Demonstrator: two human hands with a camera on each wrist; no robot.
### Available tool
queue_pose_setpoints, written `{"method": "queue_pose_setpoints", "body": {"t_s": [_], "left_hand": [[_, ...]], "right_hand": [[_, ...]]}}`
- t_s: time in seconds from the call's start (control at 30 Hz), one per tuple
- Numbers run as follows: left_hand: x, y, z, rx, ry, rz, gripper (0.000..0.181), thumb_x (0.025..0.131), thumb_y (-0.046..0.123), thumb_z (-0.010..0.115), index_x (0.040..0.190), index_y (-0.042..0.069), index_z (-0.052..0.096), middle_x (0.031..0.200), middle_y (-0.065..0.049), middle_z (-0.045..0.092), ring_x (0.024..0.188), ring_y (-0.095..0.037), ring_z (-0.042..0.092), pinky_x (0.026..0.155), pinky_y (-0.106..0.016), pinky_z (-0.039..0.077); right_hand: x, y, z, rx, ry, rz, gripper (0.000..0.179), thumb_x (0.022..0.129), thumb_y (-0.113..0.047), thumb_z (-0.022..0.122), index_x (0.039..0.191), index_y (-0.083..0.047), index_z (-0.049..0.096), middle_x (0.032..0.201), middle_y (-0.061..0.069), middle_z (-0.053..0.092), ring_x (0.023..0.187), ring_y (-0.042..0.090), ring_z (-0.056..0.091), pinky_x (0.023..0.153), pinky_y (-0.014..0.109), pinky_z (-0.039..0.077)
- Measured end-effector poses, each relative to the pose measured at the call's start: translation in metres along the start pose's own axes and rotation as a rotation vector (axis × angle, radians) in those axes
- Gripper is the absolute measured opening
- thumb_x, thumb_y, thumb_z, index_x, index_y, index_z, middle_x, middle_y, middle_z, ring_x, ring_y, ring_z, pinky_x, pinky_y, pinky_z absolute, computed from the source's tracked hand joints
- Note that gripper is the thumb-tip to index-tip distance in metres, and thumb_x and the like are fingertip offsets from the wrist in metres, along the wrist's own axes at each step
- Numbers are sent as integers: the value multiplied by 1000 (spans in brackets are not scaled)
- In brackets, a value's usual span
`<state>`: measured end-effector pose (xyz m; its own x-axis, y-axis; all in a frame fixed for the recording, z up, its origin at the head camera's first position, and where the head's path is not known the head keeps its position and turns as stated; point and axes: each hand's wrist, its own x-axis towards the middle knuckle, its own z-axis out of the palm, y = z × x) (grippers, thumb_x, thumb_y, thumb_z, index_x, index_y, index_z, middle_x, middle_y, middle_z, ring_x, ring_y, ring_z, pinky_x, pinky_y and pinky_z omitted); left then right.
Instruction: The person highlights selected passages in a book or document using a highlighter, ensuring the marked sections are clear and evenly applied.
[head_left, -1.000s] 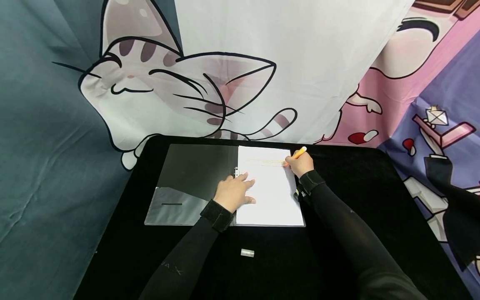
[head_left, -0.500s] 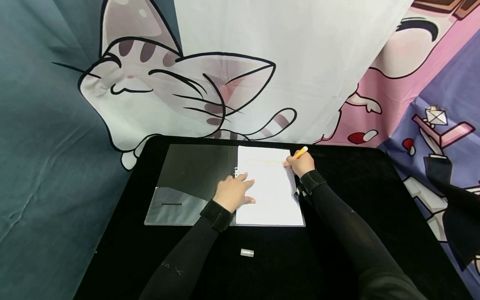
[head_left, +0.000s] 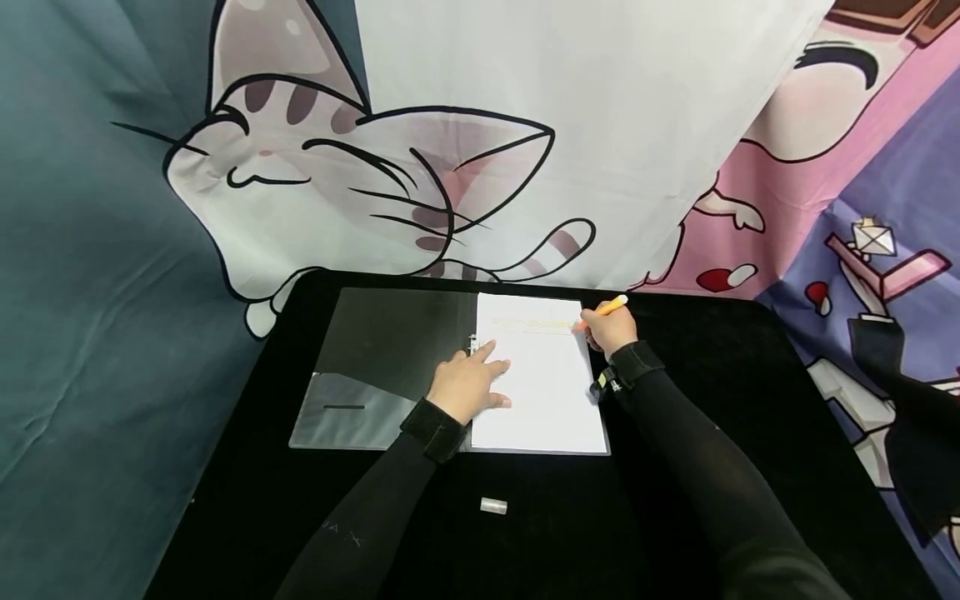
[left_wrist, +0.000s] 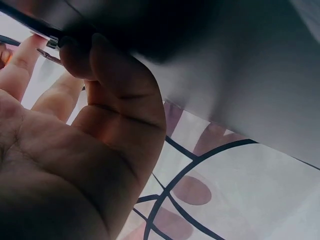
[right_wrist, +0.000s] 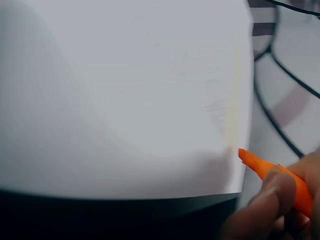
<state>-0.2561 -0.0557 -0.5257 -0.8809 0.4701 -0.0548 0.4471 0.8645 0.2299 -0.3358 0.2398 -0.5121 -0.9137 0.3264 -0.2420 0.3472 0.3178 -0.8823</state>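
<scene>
A ring binder (head_left: 397,342) lies opened on the black table, with white sheets (head_left: 536,408) on its right side. My left hand (head_left: 463,385) rests with spread fingers on the sheets' left part, near the metal rings (head_left: 473,342). The left wrist view shows its palm (left_wrist: 50,150) and part of a metal ring (left_wrist: 50,55). My right hand (head_left: 609,327) pinches an orange highlighter (head_left: 611,306) at the page's upper right edge. Pale yellow-orange lines (head_left: 528,324) run across the upper page. In the right wrist view, the highlighter's tip (right_wrist: 243,154) is by the end of a yellow streak (right_wrist: 232,117).
A small silvery-white cylinder (head_left: 493,506) lies on the black tabletop (head_left: 555,550) in front of the binder. A clear pocket (head_left: 352,421) covers the lower left inner cover. A cloth printed with a cartoon cat (head_left: 315,192) hangs behind the table.
My right hand has shifted slightly right with the highlighter, whose tip is now nearer the page's right edge. The left hand stays in place on the sheets.
</scene>
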Motion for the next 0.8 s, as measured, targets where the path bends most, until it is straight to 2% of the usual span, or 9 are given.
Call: {"method": "queue_pose_setpoints", "body": {"t_s": [0.1,0.17,0.27,0.37,0.47,0.5,0.63,0.7,0.8], "left_hand": [[0,-1,0,-4,0,-1,73,93,62,84,159,33,68,181,-6,49,129,-41,71,97,-58,67],[1,-2,1,6,10,0,73,93,62,84,158,32,70,179,-6,51,129,-41,71,96,-59,67],[3,-1,2,18,9,3,73,93,62,84,158,32,69,179,-6,52,129,-40,71,98,-57,66],[5,-2,5,19,1,15,74,93,64,84,159,32,69,180,-6,51,128,-40,71,97,-57,66],[6,-2,4,16,-15,19,74,94,65,83,159,33,68,180,-5,51,128,-39,70,97,-56,66],[8,-4,9,26,3,26,73,94,67,82,159,35,68,180,-4,51,126,-38,70,95,-55,66],[6,-4,7,48,4,21,73,95,67,81,159,35,67,180,-2,51,126,-37,70,95,-55,67],[6,-5,8,62,11,22,73,95,68,79,160,36,67,180,-2,50,126,-37,70,94,-54,68],[3,-5,3,66,-16,8,74,96,68,78,162,36,65,182,-2,48,128,-36,70,96,-53,68]], "right_hand": [[-5,-13,4,114,37,-30,32,101,-11,68,74,-16,53,61,0,62,50,10,56,48,24,48],[-10,-22,14,137,38,-83,33,100,-11,70,72,-16,53,60,-3,62,49,9,55,48,22,46],[-12,-27,37,80,2,-153,36,100,-13,72,68,-17,54,59,-7,59,51,7,51,49,22,41],[-14,-24,66,-29,-29,-163,36,102,-17,72,70,-18,56,62,-8,57,58,11,50,57,24,40],[-13,-21,91,-81,-67,-168,32,102,-21,72,73,-18,59,66,-7,59,67,16,54,65,28,43],[-13,-20,99,-85,-77,-175,32,102,-22,72,73,-17,60,68,-6,60,69,17,55,67,30,44],[1,-9,120,-86,-94,-244,33,99,-25,73,69,-19,60,66,-4,64,69,19,60,69,33,46],[-2,-12,126,-90,-89,-247,34,98,-24,73,68,-19,59,64,-4,65,68,18,63,72,33,48],[17,0,137,-109,-95,-230,33,97,-25,74,67,-21,60,63,-5,67,67,17,66,69,32,50]]}}
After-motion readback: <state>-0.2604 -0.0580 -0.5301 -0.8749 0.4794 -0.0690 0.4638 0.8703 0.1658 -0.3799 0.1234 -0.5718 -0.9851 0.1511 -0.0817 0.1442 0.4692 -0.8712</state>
